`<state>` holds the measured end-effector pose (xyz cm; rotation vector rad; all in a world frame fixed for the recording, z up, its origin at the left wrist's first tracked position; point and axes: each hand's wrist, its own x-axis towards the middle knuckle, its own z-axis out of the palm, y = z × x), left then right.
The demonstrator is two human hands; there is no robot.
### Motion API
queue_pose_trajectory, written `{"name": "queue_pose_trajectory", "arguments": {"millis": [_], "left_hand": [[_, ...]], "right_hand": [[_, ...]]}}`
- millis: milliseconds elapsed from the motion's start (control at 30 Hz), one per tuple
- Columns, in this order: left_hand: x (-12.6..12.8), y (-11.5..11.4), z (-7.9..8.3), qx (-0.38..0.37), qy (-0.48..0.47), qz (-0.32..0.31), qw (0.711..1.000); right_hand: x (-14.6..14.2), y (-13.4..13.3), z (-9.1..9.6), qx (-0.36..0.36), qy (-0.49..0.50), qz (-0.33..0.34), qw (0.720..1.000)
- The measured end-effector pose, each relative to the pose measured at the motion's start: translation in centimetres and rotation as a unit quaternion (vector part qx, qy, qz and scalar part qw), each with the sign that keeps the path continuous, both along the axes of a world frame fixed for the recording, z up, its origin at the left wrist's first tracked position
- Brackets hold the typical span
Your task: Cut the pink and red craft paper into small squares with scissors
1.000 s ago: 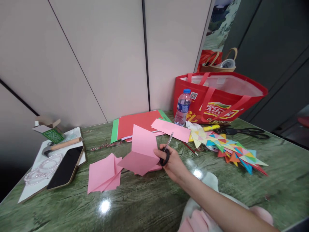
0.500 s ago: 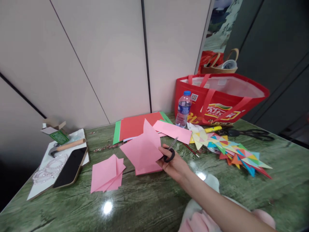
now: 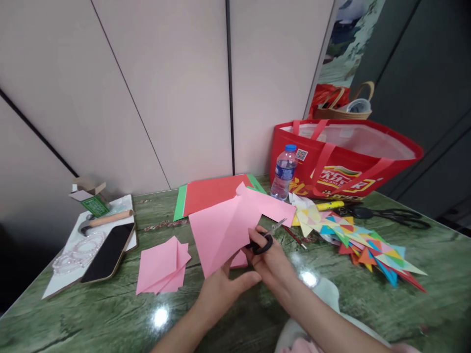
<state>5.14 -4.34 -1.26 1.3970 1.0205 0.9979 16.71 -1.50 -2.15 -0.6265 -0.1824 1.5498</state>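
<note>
Pink paper (image 3: 223, 230) and scissors (image 3: 270, 240) are gripped by right fingers (image 3: 258, 238), perhaps mid-turn; parted, seemingly empty left fingers (image 3: 246, 281) may be needed for steadying.

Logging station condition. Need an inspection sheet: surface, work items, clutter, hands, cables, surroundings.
Surface: green patterned table, glossy.
Work items: pink sheet, held up; scissors; overlapping pink papers lying to its left.
Clutter: phone, hammer, bottle, red bag, multicoloured paper pieces.
Left hand: fingers partly hidden behind the pink sheet; grip unclear.
Right hand: holds scissors and the sheet's edge.
Cables: nothing seen.
Surroundings: pale panelled wall behind, dark panels at right.
</note>
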Motion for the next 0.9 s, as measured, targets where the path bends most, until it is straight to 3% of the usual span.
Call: {"name": "queue_pose_trajectory", "arguments": {"millis": [100,200,267,333,433,500,567,733,900], "left_hand": [[0.0,-0.1,-0.2,-0.014,0.033,0.099,0.994],[0.1,0.2,-0.2,-0.032,-0.035,0.229,0.972],[0.0,0.5,0.2,-0.032,-0.101,0.270,0.957],[-0.5,0.9,1.1,-0.052,-0.168,0.280,0.944],[-1.4,1.5,2.6,-0.096,-0.273,0.279,0.916],[-1.8,1.8,3.3,-0.093,-0.325,0.282,0.898],[-1.9,2.0,3.7,-0.084,-0.357,0.277,0.888],[-1.5,1.8,3.4,-0.092,-0.380,0.255,0.885],[-0.9,1.4,3.1,-0.097,-0.358,0.267,0.889]], "right_hand": [[-0.6,-0.7,0.2,0.017,-0.058,-0.014,0.998],[-1.0,-1.2,0.3,0.054,-0.145,-0.024,0.988],[-1.1,-1.4,0.3,0.095,-0.204,-0.013,0.974],[-1.0,-1.5,0.3,0.149,-0.261,0.035,0.953],[-0.9,-2.1,0.3,0.214,-0.299,0.199,0.909],[-1.0,-2.6,0.1,0.222,-0.281,0.315,0.879],[-1.2,-3.1,-0.2,0.208,-0.258,0.377,0.865],[-1.2,-3.5,-0.3,0.189,-0.258,0.407,0.856],[-1.2,-3.5,0.5,0.186,-0.311,0.381,0.851]]}}
